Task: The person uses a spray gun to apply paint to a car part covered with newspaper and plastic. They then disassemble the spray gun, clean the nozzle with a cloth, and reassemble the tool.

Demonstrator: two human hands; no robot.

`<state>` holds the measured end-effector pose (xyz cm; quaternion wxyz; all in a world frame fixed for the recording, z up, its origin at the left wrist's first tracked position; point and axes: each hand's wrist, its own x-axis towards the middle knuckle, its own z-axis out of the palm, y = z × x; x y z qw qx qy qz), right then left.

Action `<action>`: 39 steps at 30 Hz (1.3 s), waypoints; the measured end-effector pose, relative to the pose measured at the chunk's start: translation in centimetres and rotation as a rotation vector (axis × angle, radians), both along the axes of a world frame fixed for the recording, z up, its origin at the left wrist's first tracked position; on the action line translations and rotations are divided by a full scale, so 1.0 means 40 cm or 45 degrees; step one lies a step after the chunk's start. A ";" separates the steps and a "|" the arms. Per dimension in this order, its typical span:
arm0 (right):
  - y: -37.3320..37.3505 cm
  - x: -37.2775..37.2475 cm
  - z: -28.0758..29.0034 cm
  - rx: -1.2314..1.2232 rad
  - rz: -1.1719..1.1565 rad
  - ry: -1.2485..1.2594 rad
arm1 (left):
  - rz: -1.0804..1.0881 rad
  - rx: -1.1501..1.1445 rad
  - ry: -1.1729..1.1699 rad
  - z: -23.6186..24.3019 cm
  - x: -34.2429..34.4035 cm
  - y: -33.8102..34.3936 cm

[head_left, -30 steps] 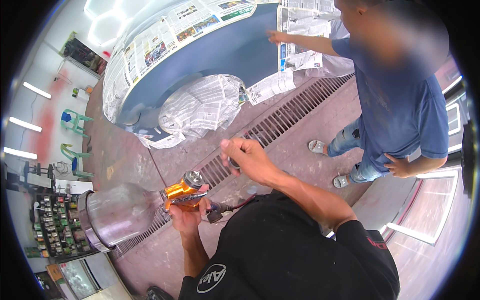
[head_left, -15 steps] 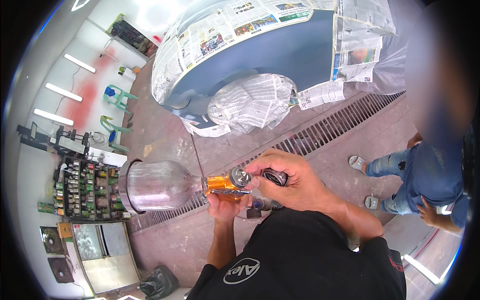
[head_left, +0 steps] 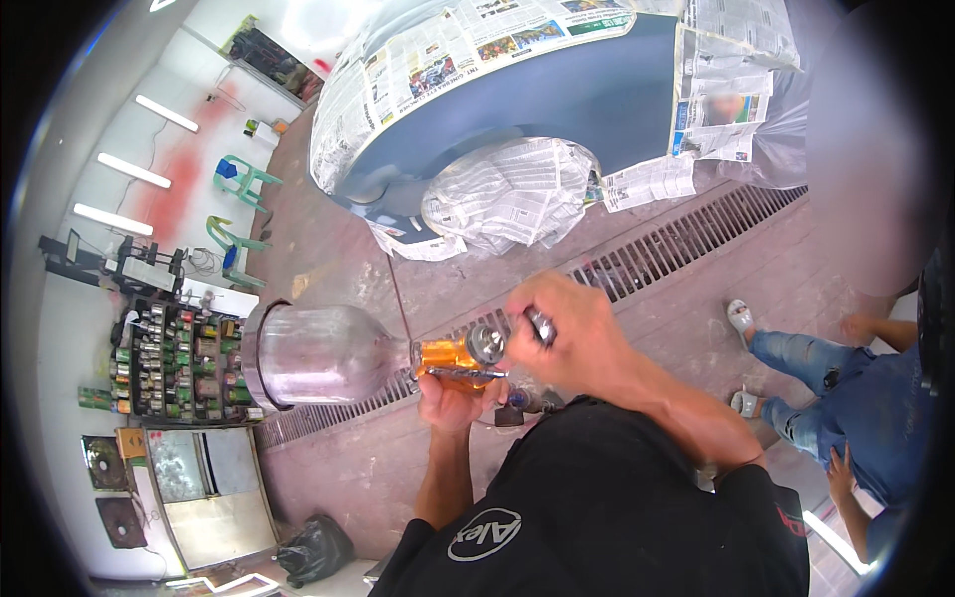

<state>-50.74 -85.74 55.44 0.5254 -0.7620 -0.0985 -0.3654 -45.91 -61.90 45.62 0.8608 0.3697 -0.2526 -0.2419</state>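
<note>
Orange spray gun (head_left: 453, 356) sits clamped in the left hand's (head_left: 453, 398) fingers, right hand (head_left: 562, 333) pinching its rear knob (head_left: 486, 344).

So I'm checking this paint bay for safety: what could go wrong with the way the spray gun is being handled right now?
1. The left hand alone carries the orange spray gun with its big clear cup sticking out sideways; it could tip or slip.
2. The right hand works at the gun's rear knob above the floor drain grate; a loosened part might drop through.
3. A person stands close by, possibly within stray spray.
</note>
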 end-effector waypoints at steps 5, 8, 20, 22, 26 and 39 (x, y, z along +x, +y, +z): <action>-0.062 0.023 -0.076 0.876 0.244 0.477 | -0.078 -0.058 -0.096 0.023 0.012 0.007; -0.104 -0.007 -0.071 1.052 0.505 0.522 | -0.039 -0.048 -0.074 0.025 0.012 0.021; -0.227 -0.032 0.014 1.157 1.060 0.219 | 0.003 -0.029 -0.115 0.046 0.003 0.013; -0.243 -0.023 0.040 1.252 1.229 0.011 | -0.016 0.000 -0.119 0.041 0.005 0.015; -0.261 -0.012 0.078 1.308 1.311 -0.173 | -0.061 -0.045 -0.140 0.043 0.013 0.002; -0.322 0.020 0.159 0.960 1.250 -0.399 | 0.029 0.011 -0.197 0.057 0.013 -0.016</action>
